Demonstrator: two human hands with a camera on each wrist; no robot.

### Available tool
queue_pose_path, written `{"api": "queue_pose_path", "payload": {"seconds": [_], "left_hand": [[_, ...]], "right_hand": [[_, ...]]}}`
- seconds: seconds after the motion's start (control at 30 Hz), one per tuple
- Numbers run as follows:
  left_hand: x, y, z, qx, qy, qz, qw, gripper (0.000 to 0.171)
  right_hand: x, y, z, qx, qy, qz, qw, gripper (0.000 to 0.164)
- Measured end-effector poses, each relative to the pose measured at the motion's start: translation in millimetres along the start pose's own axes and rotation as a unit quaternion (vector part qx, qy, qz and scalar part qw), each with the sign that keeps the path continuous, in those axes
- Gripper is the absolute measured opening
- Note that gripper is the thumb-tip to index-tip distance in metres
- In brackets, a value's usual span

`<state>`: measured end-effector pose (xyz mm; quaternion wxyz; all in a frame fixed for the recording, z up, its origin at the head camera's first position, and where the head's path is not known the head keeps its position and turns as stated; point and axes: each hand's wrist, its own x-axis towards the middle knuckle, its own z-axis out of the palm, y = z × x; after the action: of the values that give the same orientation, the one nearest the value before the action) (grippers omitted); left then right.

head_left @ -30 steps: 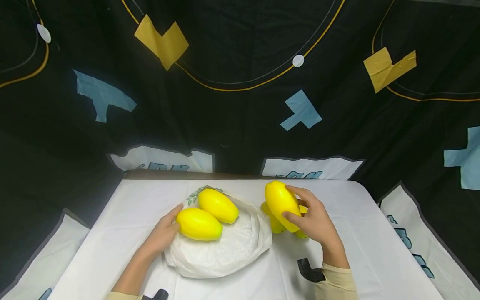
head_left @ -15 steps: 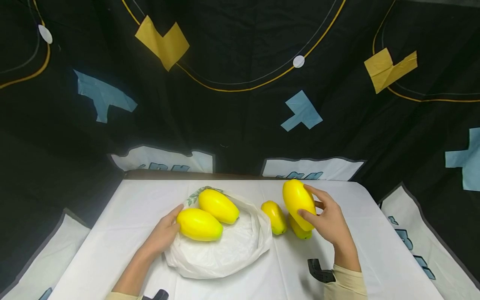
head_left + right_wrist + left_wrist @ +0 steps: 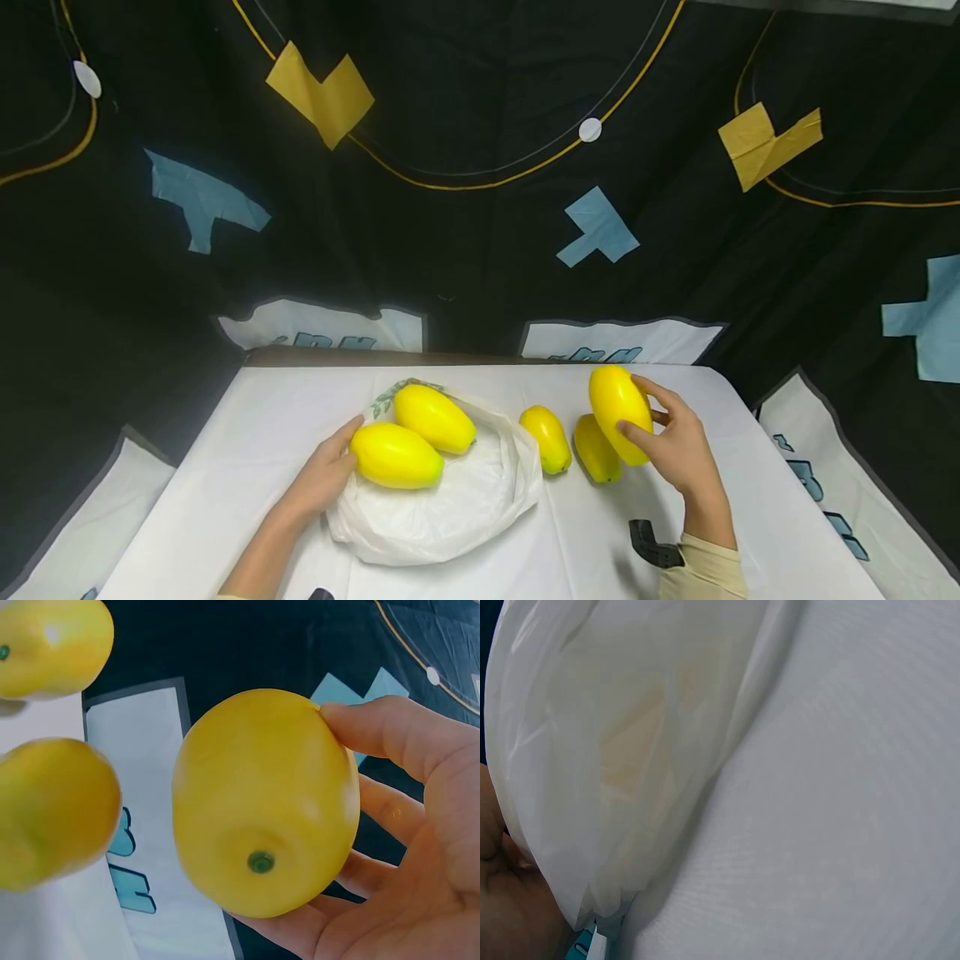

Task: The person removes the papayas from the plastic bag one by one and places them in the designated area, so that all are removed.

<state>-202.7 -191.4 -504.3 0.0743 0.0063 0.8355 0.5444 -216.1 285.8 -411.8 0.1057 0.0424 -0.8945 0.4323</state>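
My right hand [image 3: 678, 442] grips a yellow papaya [image 3: 618, 412] around its side and holds it above the table. In the right wrist view the same papaya [image 3: 262, 810] shows its green stem end, with the thumb and fingers on its right side. Two more papayas lie on the table to its left, a near one [image 3: 596, 450] and a farther one [image 3: 546, 437]. My left hand [image 3: 326, 475] holds the left rim of a white plastic bag [image 3: 450, 533]. Two papayas [image 3: 397, 456] lie in the bag's opening. The left wrist view shows the bag's side [image 3: 630, 750], with the fingers partly hidden.
A white cloth covers the table [image 3: 757, 500]. Behind it hangs a black curtain [image 3: 465, 250] with blue and gold patches. A black bracket [image 3: 652, 546] sits at the right wrist.
My right hand has carried its papaya rightward, away from the two papayas on the table, which are now uncovered. The left hand and the bag stay in place. The head view has tilted slightly.
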Motion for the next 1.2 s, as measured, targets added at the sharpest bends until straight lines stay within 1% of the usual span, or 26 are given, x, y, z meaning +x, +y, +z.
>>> {"api": "queue_pose_path", "payload": {"seconds": [0.2, 0.3, 0.5, 0.6, 0.77, 0.97, 1.2], "left_hand": [[-4.1, -0.3, 1.2, 0.0, -0.002, -0.007, 1.0, 0.06], [-4.9, 0.2, 1.5, 0.0, -0.001, -0.005, 1.0, 0.06], [-4.4, 0.4, 0.9, -0.002, -0.001, -0.003, 1.0, 0.06], [-4.2, 0.6, 0.6, -0.006, -0.002, -0.003, 1.0, 0.06], [-4.3, 1.3, 0.6, -0.008, -0.002, -0.001, 1.0, 0.06], [-3.5, 1.3, 1.0, -0.005, -0.001, -0.001, 1.0, 0.06], [-3.2, 2.7, 0.4, -0.005, -0.001, 0.001, 1.0, 0.061]], "right_hand": [[-2, 8, -4, -0.004, -0.004, 0.029, 1.0, 0.069], [-1, 13, -7, -0.007, -0.006, 0.049, 0.999, 0.069], [1, 23, -10, -0.009, -0.023, 0.097, 0.995, 0.072], [1, 30, -10, -0.012, -0.032, 0.114, 0.993, 0.073], [2, 42, -7, -0.013, -0.041, 0.136, 0.99, 0.074], [3, 52, -7, -0.013, -0.041, 0.156, 0.987, 0.074], [3, 64, -7, -0.027, -0.042, 0.178, 0.983, 0.076]]}}
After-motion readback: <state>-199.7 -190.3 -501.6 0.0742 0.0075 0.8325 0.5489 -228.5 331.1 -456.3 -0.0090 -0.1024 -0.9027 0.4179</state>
